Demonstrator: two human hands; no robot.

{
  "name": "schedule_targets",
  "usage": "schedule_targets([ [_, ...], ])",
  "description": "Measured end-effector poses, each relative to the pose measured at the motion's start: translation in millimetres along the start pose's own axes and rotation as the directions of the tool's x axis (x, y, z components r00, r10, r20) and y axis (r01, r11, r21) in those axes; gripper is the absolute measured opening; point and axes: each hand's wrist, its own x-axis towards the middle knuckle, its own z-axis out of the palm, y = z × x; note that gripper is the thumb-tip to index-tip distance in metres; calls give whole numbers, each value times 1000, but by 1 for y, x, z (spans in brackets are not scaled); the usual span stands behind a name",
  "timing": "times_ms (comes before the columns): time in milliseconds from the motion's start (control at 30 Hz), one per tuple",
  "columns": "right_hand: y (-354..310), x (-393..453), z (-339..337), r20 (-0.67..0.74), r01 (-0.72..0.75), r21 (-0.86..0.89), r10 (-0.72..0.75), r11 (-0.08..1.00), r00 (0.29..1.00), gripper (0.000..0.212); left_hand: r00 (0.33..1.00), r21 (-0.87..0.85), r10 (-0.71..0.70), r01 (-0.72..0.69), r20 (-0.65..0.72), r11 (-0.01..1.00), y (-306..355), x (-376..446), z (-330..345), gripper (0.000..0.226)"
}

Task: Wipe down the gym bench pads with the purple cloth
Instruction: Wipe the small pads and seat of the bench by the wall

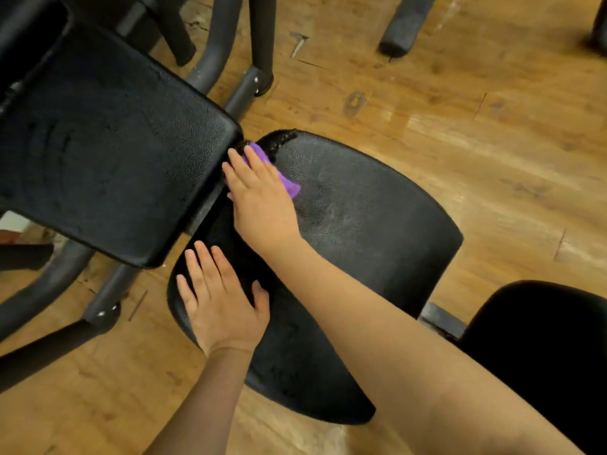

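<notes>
A black padded seat pad (368, 231) fills the middle of the view, with the black back pad (108, 142) angled up at the left. My right hand (259, 198) presses the purple cloth (289, 185) flat onto the seat pad, right at the gap where the two pads meet. Most of the cloth is hidden under the hand; its fingers are straight. My left hand (220, 300) rests flat with spread fingers on the seat pad's near left edge.
Black metal frame tubes (230, 44) and legs (49, 343) stand on the worn wooden floor (476, 110). A foam roller pad (404, 27) lies at the top. Another black pad (542, 349) sits at the lower right.
</notes>
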Motion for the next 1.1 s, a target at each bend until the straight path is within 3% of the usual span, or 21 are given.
schedule_targets([
  [100, 25, -18, -5, -47, 11, 13, -10, 1000, 999, 47, 1000, -5, 1, -1, -7, 1000, 0, 0, 2, 76],
  [367, 108, -125, -31, -156, -319, 37, 321, 947, 934, 48, 1000, -45, -3, 2, -25, 999, 0, -1, 2, 74],
  [433, 120, -149, -33, -199, -437, 47, 438, 898, 877, 56, 1000, -52, -2, 1, -25, 999, 0, -1, 2, 74],
  [600, 134, -201, -36, -188, -752, 202, 779, 627, 599, 70, 999, -49, 2, -3, -35, 999, 0, 0, 3, 75],
  [733, 123, -189, -46, -147, -797, 223, 828, 561, 541, 65, 999, -44, 3, -4, -33, 999, 0, -1, 4, 76],
  [800, 100, -162, -49, -171, -721, 231, 757, 653, 631, 67, 999, -48, 2, -4, -35, 999, 0, 0, 4, 76],
  [867, 67, -122, -45, -146, -564, 245, 605, 789, 783, 65, 999, -43, 1, -2, -36, 999, 1, 0, 4, 77],
  [967, 13, -59, -28, -104, -156, 192, 178, 969, 978, 57, 1000, -26, 2, -3, -22, 1000, 0, 0, 4, 78],
  [1033, -9, -33, -14, 10, 71, 90, -72, 993, 997, 50, 1000, -14, 1, -2, -19, 1000, -1, 0, 4, 79],
  [1100, -10, -31, -2, 117, 134, 38, -138, 990, 983, 46, 1000, -15, 4, -4, -30, 1000, -1, 0, 5, 79],
])
